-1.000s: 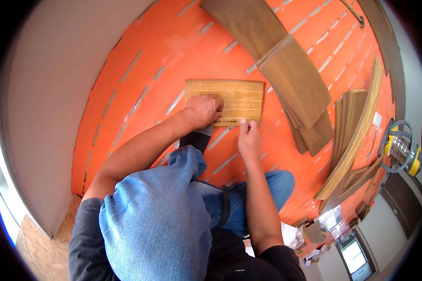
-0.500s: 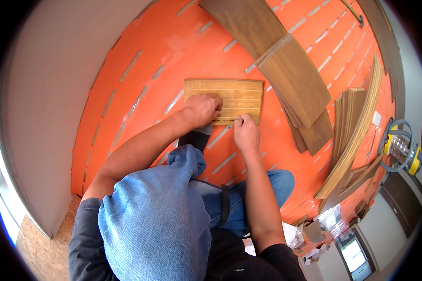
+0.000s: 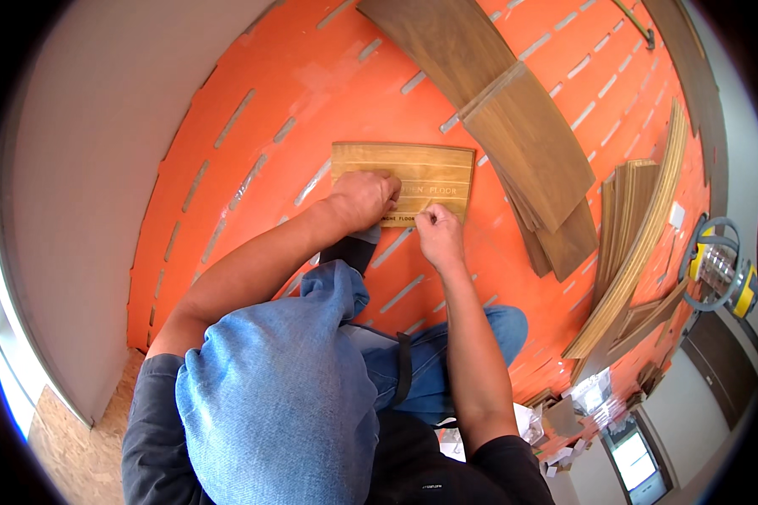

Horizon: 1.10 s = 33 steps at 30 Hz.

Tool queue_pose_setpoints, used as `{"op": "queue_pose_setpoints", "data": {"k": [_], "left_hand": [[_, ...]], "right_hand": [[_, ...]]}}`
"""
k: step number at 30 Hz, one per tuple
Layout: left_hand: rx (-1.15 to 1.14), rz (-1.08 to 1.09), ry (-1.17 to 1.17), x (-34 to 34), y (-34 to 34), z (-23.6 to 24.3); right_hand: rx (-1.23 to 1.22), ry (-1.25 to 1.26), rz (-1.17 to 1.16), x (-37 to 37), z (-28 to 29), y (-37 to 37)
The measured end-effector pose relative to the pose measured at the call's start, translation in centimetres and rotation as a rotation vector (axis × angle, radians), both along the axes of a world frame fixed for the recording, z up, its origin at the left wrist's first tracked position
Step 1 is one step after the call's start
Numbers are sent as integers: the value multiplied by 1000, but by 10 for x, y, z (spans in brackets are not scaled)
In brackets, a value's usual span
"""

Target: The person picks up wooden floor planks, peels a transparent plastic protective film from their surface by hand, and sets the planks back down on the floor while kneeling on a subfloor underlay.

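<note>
Left hand curled into a loose fist, knuckles pressed on the lower left part of a short light-wood plank piece at the centre of the frame. Right hand closed in a pinch at the plank's near edge, fingertips together on something too small to make out. Compared with 1 second ago, barely shifted: right hand drawn slightly toward the plank's lower edge, left fist in the same spot, plank unmoved. Judged from that, a holding-and-marking or fine-adjusting stage, not a repositioning. Plank flat on orange underlay, printed side up. Just right of it, 2 long dark floorboards overlapping, running toward the upper centre. Further right, a stack of pale boards on edge. At the far right, a yellow-and-grey machine. Grey wall across the left.
</note>
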State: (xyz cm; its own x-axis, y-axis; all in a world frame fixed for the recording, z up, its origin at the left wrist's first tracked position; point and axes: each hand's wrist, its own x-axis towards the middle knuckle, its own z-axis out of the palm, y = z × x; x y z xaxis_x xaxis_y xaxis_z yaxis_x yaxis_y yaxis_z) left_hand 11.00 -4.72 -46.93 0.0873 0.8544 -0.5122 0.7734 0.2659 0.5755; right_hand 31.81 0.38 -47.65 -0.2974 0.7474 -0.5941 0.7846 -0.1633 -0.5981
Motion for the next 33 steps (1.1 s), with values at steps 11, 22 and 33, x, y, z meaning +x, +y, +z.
{"op": "queue_pose_setpoints", "data": {"k": [11, 22, 33], "left_hand": [[63, 87, -94, -7, 0, -9], [28, 147, -125, -6, 0, -7], [-22, 139, -132, -9, 3, -5]], "right_hand": [[-42, 287, 60, -30, 34, -41], [183, -388, 179, -11, 35, 5], [164, -239, 90, -23, 16, -10]]}}
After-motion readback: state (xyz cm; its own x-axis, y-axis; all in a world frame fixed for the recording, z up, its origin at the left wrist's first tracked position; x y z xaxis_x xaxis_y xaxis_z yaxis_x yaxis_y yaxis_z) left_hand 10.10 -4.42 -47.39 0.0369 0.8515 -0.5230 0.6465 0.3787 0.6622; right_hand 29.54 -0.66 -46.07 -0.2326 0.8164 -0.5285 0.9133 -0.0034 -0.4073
